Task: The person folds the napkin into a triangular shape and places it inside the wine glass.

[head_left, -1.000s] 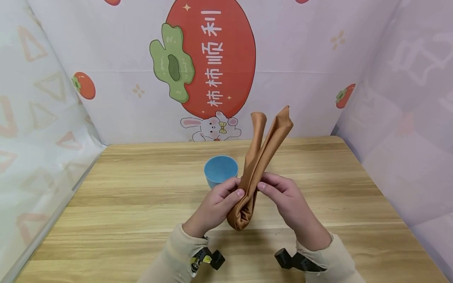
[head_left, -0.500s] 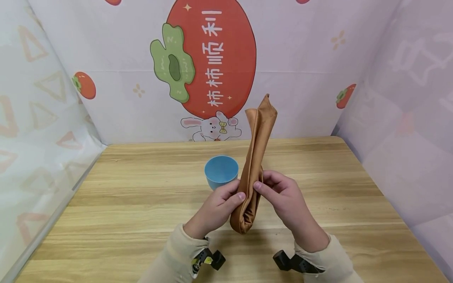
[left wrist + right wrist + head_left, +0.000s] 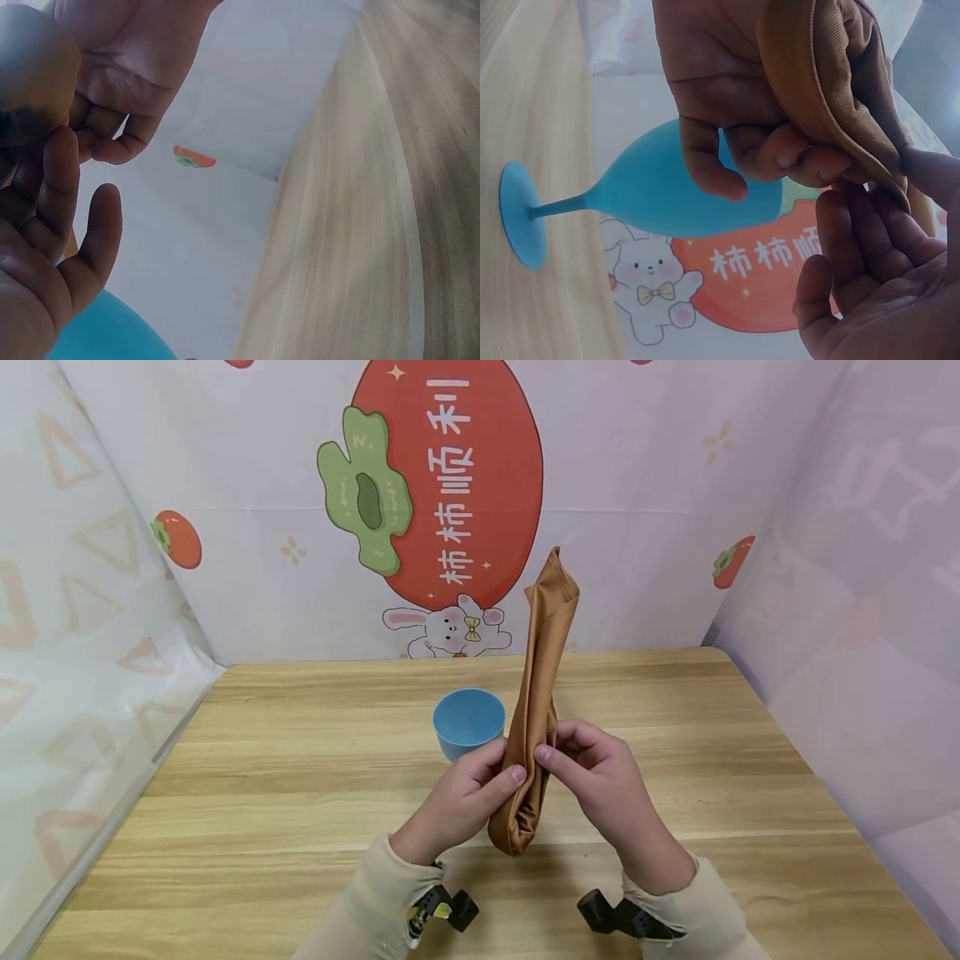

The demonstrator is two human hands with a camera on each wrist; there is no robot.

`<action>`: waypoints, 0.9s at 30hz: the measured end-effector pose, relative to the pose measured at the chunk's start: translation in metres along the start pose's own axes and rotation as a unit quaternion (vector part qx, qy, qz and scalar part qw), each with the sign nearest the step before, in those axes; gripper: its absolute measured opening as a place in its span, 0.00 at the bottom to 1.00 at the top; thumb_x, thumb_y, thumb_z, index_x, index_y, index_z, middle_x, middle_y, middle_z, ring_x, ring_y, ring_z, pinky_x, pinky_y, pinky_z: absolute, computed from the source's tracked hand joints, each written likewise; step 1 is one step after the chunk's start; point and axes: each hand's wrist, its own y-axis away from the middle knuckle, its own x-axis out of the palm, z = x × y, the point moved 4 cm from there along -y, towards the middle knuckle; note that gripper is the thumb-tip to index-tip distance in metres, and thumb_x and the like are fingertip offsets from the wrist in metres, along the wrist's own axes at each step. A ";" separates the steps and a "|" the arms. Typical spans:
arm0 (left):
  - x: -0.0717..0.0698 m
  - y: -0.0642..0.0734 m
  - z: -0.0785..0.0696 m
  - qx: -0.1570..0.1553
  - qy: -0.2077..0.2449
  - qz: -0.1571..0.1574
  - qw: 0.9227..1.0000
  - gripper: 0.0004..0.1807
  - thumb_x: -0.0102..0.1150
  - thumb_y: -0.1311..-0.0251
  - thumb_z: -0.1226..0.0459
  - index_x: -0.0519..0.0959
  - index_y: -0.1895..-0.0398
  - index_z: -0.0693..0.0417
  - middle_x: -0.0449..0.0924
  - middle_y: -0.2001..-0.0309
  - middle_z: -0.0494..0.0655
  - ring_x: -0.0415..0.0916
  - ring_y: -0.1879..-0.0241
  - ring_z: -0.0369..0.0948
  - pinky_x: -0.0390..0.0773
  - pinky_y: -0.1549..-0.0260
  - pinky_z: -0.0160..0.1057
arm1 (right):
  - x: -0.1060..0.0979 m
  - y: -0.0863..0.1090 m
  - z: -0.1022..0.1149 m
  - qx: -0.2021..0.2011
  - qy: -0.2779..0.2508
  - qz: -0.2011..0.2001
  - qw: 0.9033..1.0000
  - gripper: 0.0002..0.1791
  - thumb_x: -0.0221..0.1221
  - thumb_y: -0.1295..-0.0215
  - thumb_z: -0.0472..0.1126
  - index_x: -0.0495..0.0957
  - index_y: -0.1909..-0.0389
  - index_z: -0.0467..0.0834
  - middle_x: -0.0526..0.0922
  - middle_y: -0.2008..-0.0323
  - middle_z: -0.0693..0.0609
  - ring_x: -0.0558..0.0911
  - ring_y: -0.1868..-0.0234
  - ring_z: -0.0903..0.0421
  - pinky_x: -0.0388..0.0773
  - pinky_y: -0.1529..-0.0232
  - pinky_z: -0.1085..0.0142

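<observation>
A brown satiny cloth napkin [image 3: 547, 643], folded into a long narrow strip and doubled over, stands upright between my hands in the head view. Its rounded fold hangs lowest, above the table, and the pointed ends rise together at the top. My left hand [image 3: 457, 797] pinches the napkin from the left, thumb in front. From the right, my right hand [image 3: 615, 789] pinches it slightly higher, thumb on the front layer. In the right wrist view, fingers of both hands meet behind the cloth [image 3: 799, 71]. A blue goblet [image 3: 652, 184] stands just beyond my left hand.
The wooden table [image 3: 285, 793] spans the area beneath my hands. Behind it hangs a printed backdrop [image 3: 622, 485] with persimmons and a rabbit. White patterned sheets close off both sides. The goblet's stem and round foot show in the right wrist view.
The napkin's two upper ends, spread in a V earlier, have come together and swung left, now overlapping. My right thumb has shifted slightly left. The goblet has stayed in place.
</observation>
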 end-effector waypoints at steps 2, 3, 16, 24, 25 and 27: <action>0.000 0.000 0.000 -0.001 -0.005 -0.002 1.000 0.15 0.48 0.24 0.61 0.75 0.43 0.60 0.79 0.54 0.53 0.77 0.56 0.40 0.80 0.55 0.41 | 0.000 0.000 0.001 -0.001 0.006 0.000 1.000 0.09 0.59 0.30 0.31 0.79 0.54 0.29 0.85 0.63 0.49 0.84 0.62 0.57 0.82 0.57 0.65; 0.000 0.000 0.000 -0.002 -0.007 -0.003 1.000 0.15 0.48 0.24 0.61 0.75 0.43 0.60 0.79 0.54 0.52 0.77 0.56 0.40 0.80 0.55 0.41 | 0.000 0.000 0.001 -0.001 0.008 -0.001 1.000 0.09 0.59 0.30 0.31 0.80 0.54 0.29 0.85 0.62 0.49 0.84 0.61 0.57 0.82 0.57 0.65; 0.002 -0.001 0.003 -0.011 -0.022 -0.014 1.000 0.10 0.50 0.25 0.63 0.76 0.48 0.58 0.79 0.58 0.51 0.78 0.60 0.40 0.81 0.59 0.40 | -0.001 0.002 0.002 -0.008 -0.003 -0.028 1.000 0.11 0.59 0.32 0.29 0.79 0.52 0.26 0.87 0.61 0.52 0.84 0.59 0.58 0.81 0.54 0.65; 0.007 -0.001 0.005 -0.036 -0.046 0.002 0.998 0.10 0.51 0.25 0.62 0.77 0.50 0.57 0.80 0.60 0.50 0.78 0.63 0.38 0.82 0.62 0.39 | -0.003 0.002 0.001 0.007 -0.003 -0.086 0.996 0.15 0.65 0.37 0.29 0.81 0.50 0.30 0.86 0.63 0.47 0.84 0.62 0.55 0.82 0.60 0.64; 0.007 -0.001 0.005 -0.037 -0.050 0.005 0.998 0.10 0.51 0.25 0.62 0.77 0.50 0.57 0.80 0.60 0.49 0.78 0.63 0.37 0.82 0.63 0.38 | -0.003 0.002 0.001 0.007 -0.005 -0.090 0.996 0.16 0.66 0.38 0.28 0.81 0.50 0.31 0.86 0.63 0.46 0.84 0.62 0.54 0.83 0.60 0.64; 0.009 -0.001 0.006 -0.038 -0.054 0.007 0.998 0.10 0.51 0.25 0.62 0.77 0.50 0.57 0.81 0.60 0.49 0.79 0.63 0.37 0.82 0.62 0.38 | -0.003 0.002 0.002 0.005 -0.013 -0.093 0.996 0.18 0.67 0.40 0.27 0.80 0.49 0.31 0.86 0.62 0.45 0.84 0.61 0.53 0.82 0.60 0.64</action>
